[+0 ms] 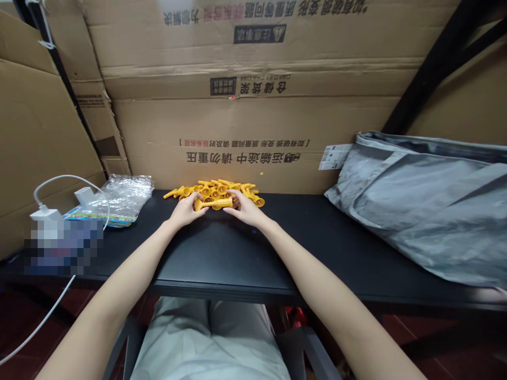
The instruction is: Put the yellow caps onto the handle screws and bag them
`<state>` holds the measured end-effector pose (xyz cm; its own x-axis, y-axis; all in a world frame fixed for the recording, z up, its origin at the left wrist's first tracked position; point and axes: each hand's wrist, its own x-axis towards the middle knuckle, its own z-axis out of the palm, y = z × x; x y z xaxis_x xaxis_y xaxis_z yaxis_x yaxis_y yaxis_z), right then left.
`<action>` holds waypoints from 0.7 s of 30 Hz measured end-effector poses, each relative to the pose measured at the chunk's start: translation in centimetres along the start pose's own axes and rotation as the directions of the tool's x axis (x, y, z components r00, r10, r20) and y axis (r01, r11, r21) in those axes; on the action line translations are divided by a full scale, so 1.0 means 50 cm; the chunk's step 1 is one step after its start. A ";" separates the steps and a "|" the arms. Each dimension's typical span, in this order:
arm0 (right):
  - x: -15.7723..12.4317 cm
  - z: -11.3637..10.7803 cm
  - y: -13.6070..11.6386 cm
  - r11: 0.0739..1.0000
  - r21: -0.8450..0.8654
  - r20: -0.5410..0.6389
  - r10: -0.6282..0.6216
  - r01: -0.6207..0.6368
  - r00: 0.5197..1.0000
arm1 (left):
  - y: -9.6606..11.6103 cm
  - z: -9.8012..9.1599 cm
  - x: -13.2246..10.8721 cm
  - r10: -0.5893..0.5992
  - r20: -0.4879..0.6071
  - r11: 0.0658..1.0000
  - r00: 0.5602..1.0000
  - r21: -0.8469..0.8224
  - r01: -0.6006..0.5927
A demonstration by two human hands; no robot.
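Between my two hands, a yellow plastic trumpet-shaped piece (216, 203) lies crosswise. My left hand (188, 210) pinches its left end between thumb and fingers. At the thicker right end, my right hand (246, 210) is closed around it, hiding part of that end. Just behind the hands is a heap of similar yellow trumpet-shaped pieces (217, 190), several showing round cup-like mouths and thin stems. The hands partly cover the front of the heap.
Cardboard sheets (253, 121) wall the back of the black table (222, 258). On the left lie a clear plastic bag (122, 198), a white charger (46, 219) with its cable, and a blurred-out item. A grey fabric bag (415, 206) sits at right.
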<state>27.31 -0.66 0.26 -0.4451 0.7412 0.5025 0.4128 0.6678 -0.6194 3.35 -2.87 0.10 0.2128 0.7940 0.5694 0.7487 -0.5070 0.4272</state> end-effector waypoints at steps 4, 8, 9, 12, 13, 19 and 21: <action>0.000 0.003 -0.006 0.976 -0.157 -0.025 -0.158 0.152 0.987 | 0.009 0.001 -0.002 0.006 0.002 1.000 1.000 -0.002 -0.006; 0.000 0.000 -0.007 0.958 -0.207 -0.020 -0.208 0.199 0.978 | 0.012 0.003 -0.003 0.021 -0.005 1.000 1.000 0.016 -0.021; 0.000 0.000 -0.008 0.958 -0.209 -0.023 -0.207 0.197 0.978 | 0.013 0.003 -0.003 0.024 -0.009 0.999 1.000 0.024 -0.024; 0.003 -0.001 -0.012 0.970 -0.194 -0.037 -0.159 0.149 0.987 | 0.018 0.005 -0.005 0.046 -0.008 0.998 0.999 0.041 -0.045; 0.004 -0.001 -0.014 0.975 -0.186 -0.042 -0.129 0.119 0.991 | 0.022 0.006 -0.006 0.060 0.002 0.997 0.998 0.041 -0.060; 0.006 0.000 -0.021 0.993 -0.119 -0.028 -0.001 -0.002 1.000 | 0.033 0.020 -0.006 0.101 0.033 0.995 0.994 -0.011 -0.101; 0.004 0.000 -0.020 0.995 -0.100 -0.036 0.009 -0.012 0.999 | 0.026 0.020 -0.004 0.086 0.023 0.996 0.996 -0.016 -0.086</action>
<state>26.82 -1.17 0.98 -0.4124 0.7489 0.5188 0.4953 0.6622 -0.5622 4.93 -3.37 -0.17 0.2908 0.7547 0.5881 0.7175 -0.5786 0.3877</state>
